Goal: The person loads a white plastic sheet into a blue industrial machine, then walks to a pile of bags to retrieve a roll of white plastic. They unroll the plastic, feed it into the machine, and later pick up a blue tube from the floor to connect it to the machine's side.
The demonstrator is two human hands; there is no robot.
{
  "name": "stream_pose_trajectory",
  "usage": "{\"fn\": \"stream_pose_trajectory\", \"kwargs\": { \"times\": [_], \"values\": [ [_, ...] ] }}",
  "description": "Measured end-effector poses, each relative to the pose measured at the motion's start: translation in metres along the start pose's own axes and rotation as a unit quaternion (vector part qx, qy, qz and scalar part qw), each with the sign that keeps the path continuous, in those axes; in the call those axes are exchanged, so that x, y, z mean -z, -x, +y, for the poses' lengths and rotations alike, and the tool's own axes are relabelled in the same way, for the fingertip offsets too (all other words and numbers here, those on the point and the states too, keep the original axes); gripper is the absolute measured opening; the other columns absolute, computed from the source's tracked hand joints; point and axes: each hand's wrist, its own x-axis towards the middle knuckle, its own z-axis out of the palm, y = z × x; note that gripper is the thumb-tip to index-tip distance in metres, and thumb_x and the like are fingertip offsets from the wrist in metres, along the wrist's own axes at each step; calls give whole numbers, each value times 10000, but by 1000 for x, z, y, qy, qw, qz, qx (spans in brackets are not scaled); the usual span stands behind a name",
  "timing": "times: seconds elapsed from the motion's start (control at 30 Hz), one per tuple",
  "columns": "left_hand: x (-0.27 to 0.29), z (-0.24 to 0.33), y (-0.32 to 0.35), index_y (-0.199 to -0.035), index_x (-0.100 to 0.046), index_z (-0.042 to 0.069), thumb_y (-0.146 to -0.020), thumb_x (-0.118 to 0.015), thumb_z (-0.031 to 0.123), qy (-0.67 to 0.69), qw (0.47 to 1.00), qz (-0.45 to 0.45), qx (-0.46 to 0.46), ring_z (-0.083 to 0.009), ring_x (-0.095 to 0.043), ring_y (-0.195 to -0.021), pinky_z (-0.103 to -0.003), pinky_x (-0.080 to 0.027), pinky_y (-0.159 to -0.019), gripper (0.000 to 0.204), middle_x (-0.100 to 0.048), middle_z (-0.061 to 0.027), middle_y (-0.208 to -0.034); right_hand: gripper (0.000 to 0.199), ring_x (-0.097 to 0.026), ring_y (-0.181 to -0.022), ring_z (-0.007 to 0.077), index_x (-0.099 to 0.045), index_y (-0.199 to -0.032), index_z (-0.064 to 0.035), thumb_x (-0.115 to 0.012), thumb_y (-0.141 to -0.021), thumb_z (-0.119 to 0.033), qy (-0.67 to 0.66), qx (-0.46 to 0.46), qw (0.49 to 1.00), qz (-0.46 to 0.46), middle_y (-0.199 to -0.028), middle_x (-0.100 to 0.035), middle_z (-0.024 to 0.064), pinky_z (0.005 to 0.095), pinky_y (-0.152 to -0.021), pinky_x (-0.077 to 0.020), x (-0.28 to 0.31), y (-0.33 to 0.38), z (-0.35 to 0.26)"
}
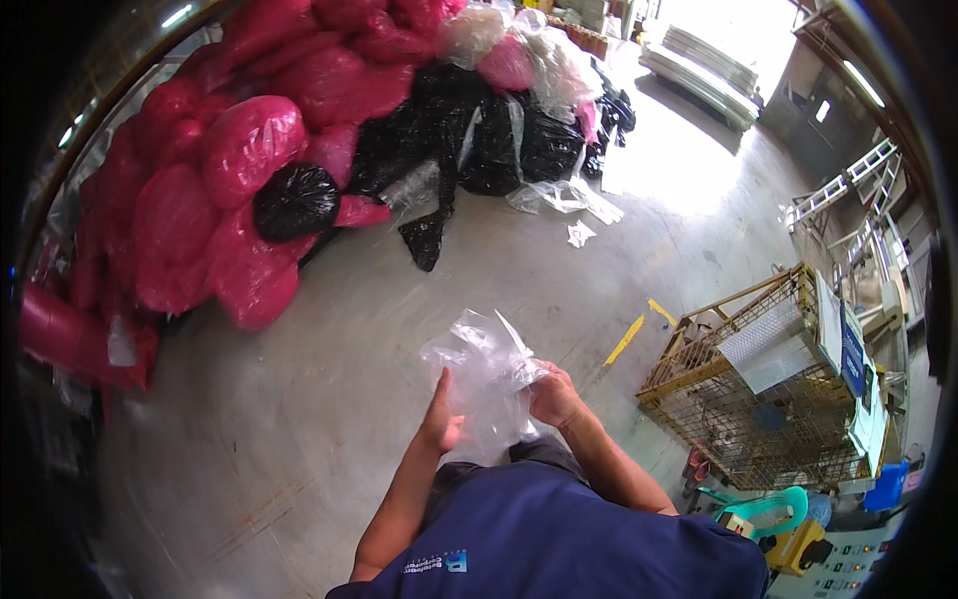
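A crumpled piece of clear plastic film (487, 384) is bunched up in front of my waist, between my two hands. My left hand (439, 414) holds its left side, with one finger pointing up along it and the thumb lower down. At its right edge my right hand (555, 397) is closed, with the fingers curled around the film. Whether the film is a bag or a loose sheet cannot be told.
Pink stuffed bags (249, 140) are heaped at the far left, with black bags (509, 140) beside them. Plastic scraps (569, 200) lie on the floor. A rusty wire cage (748, 399) stands at right, near a green chair (778, 511) and a control panel (848, 569). Ladders (848, 185) lean further back.
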Motion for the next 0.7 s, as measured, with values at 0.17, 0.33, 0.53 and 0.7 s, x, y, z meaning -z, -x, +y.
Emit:
{"fn": "stream_pose_trajectory", "kwargs": {
  "times": [0.17,0.33,0.53,0.7],
  "values": [
    [-21,22,-138,-1378,-449,52,-995,-437,466,49,964,-234,-115,-245,-573,-1162,-423,-508,-956,564,-563,-111,-1298,246,-640,-1016,227,-639,-1136,1,-600,-902,-64,75,-74,992,71,-1144,-653,93,385,-906,-509,55,-62,-15],
    [-55,87,-237,-1315,-498,-36,-973,-496,237,4,969,-242,-48,-264,-631,-1078,-391,-527,-936,437,-607,-160,-1224,216,-620,-902,145,-659,-1079,-4,-614,-872,-42,393,-168,890,156,-998,-668,63,281,-806,-493,47,-130,-121],
    [-178,164,-309,-1221,-579,-15,-960,-567,190,-3,979,-202,-43,-218,-680,-935,-361,-571,-809,332,-664,-124,-1107,507,-597,-899,137,-550,-1267,-27,-675,-778,18,447,78,878,153,-965,-613,63,278,-789,-492,122,-229,-240],
    [-213,208,-371,-1278,-540,-3,-970,-521,229,-65,971,-228,-21,-217,-653,-991,-367,-547,-859,386,-629,-120,-1176,452,-580,-875,116,-587,-1205,-44,-666,-765,20,511,76,856,31,-916,-627,52,278,-799,-478,98,-285,-329]
  ]
}}
